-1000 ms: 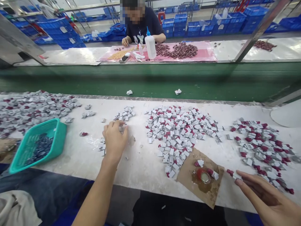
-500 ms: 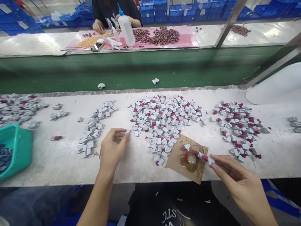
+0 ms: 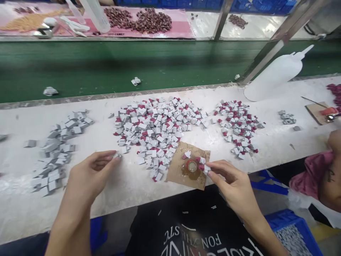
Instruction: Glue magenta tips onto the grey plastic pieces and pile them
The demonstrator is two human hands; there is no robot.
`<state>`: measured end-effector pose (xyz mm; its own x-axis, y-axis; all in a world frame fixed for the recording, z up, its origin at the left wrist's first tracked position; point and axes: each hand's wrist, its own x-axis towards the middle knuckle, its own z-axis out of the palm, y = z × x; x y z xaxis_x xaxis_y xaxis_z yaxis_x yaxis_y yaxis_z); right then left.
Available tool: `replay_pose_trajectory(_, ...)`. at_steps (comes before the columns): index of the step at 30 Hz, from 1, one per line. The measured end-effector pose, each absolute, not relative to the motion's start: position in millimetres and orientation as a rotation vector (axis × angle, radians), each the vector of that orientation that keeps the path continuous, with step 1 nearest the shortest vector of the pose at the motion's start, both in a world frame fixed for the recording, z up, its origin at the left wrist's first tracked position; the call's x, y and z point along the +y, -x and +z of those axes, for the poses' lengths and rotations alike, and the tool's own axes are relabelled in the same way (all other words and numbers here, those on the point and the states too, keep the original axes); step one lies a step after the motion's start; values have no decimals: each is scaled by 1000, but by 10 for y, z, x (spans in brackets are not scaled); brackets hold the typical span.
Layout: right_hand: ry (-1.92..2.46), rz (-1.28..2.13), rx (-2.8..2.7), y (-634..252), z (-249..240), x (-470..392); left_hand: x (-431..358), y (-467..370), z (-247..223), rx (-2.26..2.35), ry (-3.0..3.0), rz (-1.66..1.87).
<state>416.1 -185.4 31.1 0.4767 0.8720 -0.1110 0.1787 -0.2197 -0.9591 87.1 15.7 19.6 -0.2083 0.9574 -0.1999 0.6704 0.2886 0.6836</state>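
Between the thumb and fingertips of my left hand (image 3: pixel 93 174) is a small grey plastic piece (image 3: pixel 117 155), just left of the large central pile of white-and-maroon pieces (image 3: pixel 154 122). My right hand (image 3: pixel 231 181) pinches a small white-and-maroon piece (image 3: pixel 206 169) over the right edge of a brown cardboard square (image 3: pixel 174 172). On the cardboard, a round red-rimmed cap (image 3: pixel 191 166) sits in a wet amber patch. Another white-and-maroon piece (image 3: pixel 187 154) lies behind the cap, and one more (image 3: pixel 201 160) lies close to the held piece.
Grey pieces (image 3: pixel 54 153) lie in a pile at left, and another mixed pile (image 3: pixel 237 124) is on the right. A white squeeze bottle (image 3: pixel 277 76) stands by a metal post (image 3: pixel 266 57). Behind runs a green belt (image 3: pixel 106 67). A co-worker's arm (image 3: pixel 331 174) is at right.
The view has swung to the right, bringing the bottle and a co-worker's arm into sight. My right hand's piece is nearer the cap. The piece in my left hand appears turned.
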Motion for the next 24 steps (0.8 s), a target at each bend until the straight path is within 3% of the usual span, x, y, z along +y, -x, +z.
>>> replay_pose_trajectory(18, 1706, 846, -1047, -4084, 296, -1747, -72, -895, 248, 1931, -1666, 382)
replay_pose_trajectory(24, 1542, 943, -878, -4128, 362, -1675, -254, -1171, 362, 1851, -1597, 683)
